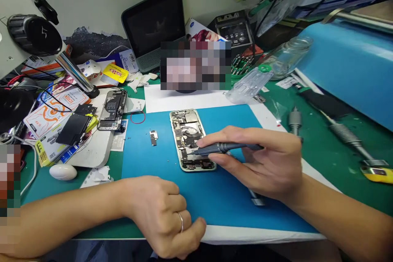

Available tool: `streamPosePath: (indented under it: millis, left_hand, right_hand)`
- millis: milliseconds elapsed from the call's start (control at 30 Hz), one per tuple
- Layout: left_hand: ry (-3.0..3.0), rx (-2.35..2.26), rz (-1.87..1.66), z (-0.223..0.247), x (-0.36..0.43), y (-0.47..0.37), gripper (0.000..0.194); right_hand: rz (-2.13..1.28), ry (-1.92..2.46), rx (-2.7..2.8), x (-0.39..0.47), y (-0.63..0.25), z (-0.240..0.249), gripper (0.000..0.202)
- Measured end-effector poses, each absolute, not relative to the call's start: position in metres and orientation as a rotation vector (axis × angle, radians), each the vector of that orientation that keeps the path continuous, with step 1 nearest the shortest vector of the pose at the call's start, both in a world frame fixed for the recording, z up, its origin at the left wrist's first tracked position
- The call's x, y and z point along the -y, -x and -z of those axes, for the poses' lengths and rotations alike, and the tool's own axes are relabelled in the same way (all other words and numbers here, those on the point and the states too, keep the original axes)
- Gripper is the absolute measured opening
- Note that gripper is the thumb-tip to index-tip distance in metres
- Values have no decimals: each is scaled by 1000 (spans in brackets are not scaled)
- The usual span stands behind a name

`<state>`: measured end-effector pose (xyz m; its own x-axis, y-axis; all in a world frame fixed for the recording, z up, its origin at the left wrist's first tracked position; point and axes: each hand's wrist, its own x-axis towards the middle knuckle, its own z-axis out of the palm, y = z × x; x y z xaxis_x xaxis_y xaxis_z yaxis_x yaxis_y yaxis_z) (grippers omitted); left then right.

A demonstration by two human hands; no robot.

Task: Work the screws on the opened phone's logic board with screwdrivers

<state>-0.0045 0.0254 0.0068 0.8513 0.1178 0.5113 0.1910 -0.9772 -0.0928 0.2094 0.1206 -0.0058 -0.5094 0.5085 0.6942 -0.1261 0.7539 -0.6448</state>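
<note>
An opened phone (192, 129) lies on the blue mat (147, 184), its inner parts exposed. My right hand (260, 159) grips a dark grey screwdriver (215, 148) between thumb and fingers. The thin tip points at the phone's lower left part; whether it touches cannot be told. My left hand (166, 217), with a ring on one finger, rests curled in a loose fist at the near table edge. Its palm is hidden and nothing shows sticking out of it. A small metal and black phone part (153, 137) lies on the mat left of the phone.
Another opened phone (113, 110) rests on a white base (92, 153) at left, near stacked boxes (57, 110) and a white oval object (63, 172). Behind stand a screen (153, 24) and a glass jar (291, 57). More screwdrivers (346, 133) lie at right.
</note>
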Motion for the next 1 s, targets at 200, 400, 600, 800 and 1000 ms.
streamPosePath:
  millis: [200, 400, 600, 800, 1000]
  left_hand:
    - [2857, 305, 892, -1, -24, 2, 27]
    - [2871, 316, 886, 0, -25, 1, 30]
    - [2871, 614, 1154, -5, -25, 4, 32]
    - [2673, 1597, 1463, -14, -43, 15, 20]
    - [2697, 1749, 1045, -9, -49, 14, 26]
  right_hand:
    - [-918, 273, 2088, -117, -204, 12, 20]
    - [-855, 257, 2188, -117, -199, 15, 16]
    - [-886, 255, 2140, -117, -199, 17, 20]
    - [-936, 447, 1773, -118, -204, 9, 30]
    - [-891, 513, 1671, -119, -203, -2, 31]
